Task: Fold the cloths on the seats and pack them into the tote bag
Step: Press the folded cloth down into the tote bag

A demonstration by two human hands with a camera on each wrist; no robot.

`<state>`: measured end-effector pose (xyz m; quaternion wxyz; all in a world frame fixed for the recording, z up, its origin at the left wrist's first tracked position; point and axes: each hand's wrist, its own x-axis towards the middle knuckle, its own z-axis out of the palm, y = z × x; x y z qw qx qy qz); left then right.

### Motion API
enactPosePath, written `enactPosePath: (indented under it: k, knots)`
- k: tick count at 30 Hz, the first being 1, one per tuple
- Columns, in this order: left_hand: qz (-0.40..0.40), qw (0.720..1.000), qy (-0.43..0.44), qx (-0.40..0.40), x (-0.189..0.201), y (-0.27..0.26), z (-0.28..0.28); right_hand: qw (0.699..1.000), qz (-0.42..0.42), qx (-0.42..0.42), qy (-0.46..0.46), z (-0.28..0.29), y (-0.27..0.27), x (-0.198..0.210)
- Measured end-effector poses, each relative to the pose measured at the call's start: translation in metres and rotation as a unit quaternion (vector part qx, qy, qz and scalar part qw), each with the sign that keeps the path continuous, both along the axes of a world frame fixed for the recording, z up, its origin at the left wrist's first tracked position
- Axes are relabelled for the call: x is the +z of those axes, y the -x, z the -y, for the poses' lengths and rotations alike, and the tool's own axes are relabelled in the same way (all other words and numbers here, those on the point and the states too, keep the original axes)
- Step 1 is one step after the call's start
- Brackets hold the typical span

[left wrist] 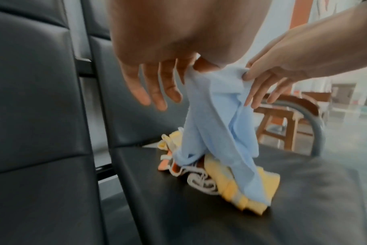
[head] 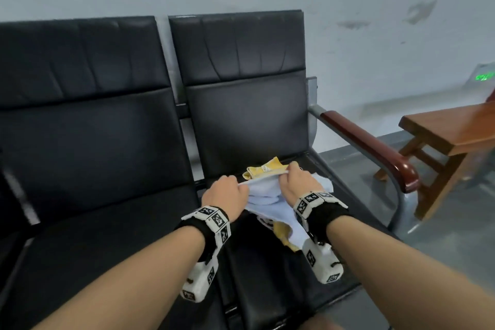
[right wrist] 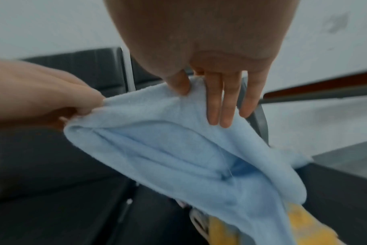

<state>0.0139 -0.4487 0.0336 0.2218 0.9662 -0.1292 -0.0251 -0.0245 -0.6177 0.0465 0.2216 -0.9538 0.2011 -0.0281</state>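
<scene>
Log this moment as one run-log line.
hands: left hand, right hand both pinch blue cloth | raised over yellow cloth | seat

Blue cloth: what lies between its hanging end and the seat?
The yellow cloth lies bunched on the seat under the blue cloth, clearest in the left wrist view.

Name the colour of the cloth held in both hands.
Pale blue cloth, plain; clearest in the right wrist view.

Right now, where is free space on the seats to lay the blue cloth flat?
The left seat is bare. The right seat is crowded at its middle by the yellow cloths, under the blue cloth.
</scene>
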Motion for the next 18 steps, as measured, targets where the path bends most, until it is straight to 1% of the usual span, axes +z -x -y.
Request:
enactPosePath:
  k: [1, 3, 6, 8, 10, 12, 15, 18]
  knots:
    - [-0.005, 0.998, 0.055, 0.022, 0.017, 0.002, -0.008, 1.000, 0.029, 0.006, -0.006, -0.010, 0.004, 0.023]
    - [-0.004, 0.985, 0.165, 0.055, 0.052, 0.007, -0.027, 0.997, 0.068, 0.028, -0.001, -0.033, 0.015, 0.066]
    - [0.014, 0.948, 0.305, 0.091, 0.102, 0.018, -0.059, 0.990, 0.105, 0.078, 0.043, -0.068, 0.028, 0.118]
    - [0.027, 0.922, 0.369, 0.112, 0.131, 0.027, -0.083, 0.983, 0.134, 0.097, 0.080, -0.091, 0.032, 0.145]
    - [0.041, 0.904, 0.407, 0.123, 0.153, 0.038, -0.109, 0.977, 0.148, 0.113, 0.105, -0.119, 0.036, 0.170]
    - [0.056, 0.892, 0.431, 0.123, 0.167, 0.049, -0.140, 0.973, 0.144, 0.131, 0.122, -0.150, 0.041, 0.191]
    - [0.061, 0.895, 0.426, 0.119, 0.178, 0.065, -0.190, 0.969, 0.140, 0.161, 0.122, -0.195, 0.048, 0.212]
    - [0.036, 0.897, 0.429, 0.096, 0.176, 0.080, -0.241, 0.968, 0.148, 0.177, 0.097, -0.236, 0.050, 0.224]
